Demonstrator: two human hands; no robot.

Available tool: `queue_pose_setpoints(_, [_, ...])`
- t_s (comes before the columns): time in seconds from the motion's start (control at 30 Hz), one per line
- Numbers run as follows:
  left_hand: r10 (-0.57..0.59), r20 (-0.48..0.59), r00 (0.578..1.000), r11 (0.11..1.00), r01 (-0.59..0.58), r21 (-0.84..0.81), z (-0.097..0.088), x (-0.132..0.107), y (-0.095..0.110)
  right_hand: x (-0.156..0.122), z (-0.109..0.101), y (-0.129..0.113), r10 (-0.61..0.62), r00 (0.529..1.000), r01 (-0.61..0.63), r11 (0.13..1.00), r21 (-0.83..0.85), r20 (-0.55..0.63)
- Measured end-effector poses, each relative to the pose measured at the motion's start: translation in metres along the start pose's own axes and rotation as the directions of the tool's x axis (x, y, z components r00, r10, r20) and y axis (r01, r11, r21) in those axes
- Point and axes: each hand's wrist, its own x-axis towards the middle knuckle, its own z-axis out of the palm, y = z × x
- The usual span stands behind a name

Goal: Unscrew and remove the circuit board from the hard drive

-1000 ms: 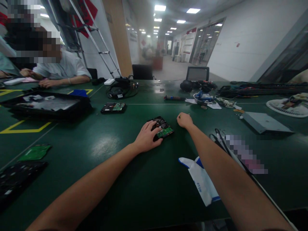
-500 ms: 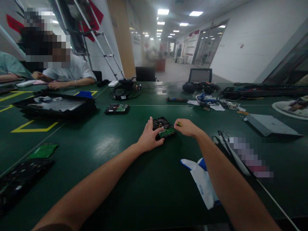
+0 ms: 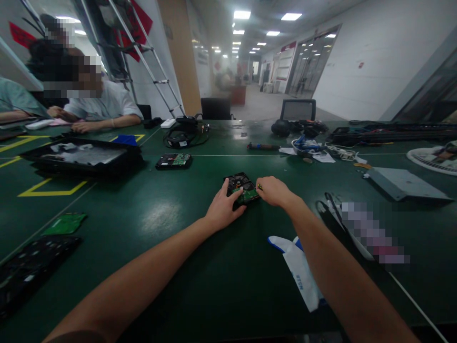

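A hard drive point(image 3: 240, 183) with a green circuit board along its near side lies flat on the green table. My left hand point(image 3: 224, 206) grips it from the left and near side, fingers at the left edge and thumb over the board. At the drive's right edge, my right hand point(image 3: 274, 190) is closed around a small yellow-and-black handle point(image 3: 260, 187), apparently a screwdriver. Most of that tool is hidden in the fist, and I cannot make out its tip. Under my right forearm lies a white-and-blue work glove point(image 3: 300, 271).
Another drive point(image 3: 173, 161) lies beyond, left of centre. A black tray point(image 3: 121, 159), a green circuit board point(image 3: 66, 224) and a dark panel point(image 3: 35, 267) are on the left. On the right stand a grey metal box point(image 3: 410, 183) and cables point(image 3: 335, 209). People sit at the far left.
My right hand has shifted slightly left against the drive's edge, and less of the yellow-and-black handle shows. My left hand has moved slightly nearer me on the drive.
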Motion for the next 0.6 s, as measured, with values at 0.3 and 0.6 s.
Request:
queue_pose_setpoints(0.3, [0.019, 0.021, 1.0, 1.0, -0.019, -0.001, -0.001, 0.005, -0.006, -0.002, -0.002, -0.006, 0.024, 1.0, -0.025, 1.0, -0.019, -0.013])
queue_pose_setpoints(0.6, [0.049, -0.001, 0.999, 0.999, -0.049, 0.005, -0.001, 0.005, -0.009, -0.002, -0.01, 0.007, -0.077, 0.997, 0.076, 0.997, 0.028, 0.026])
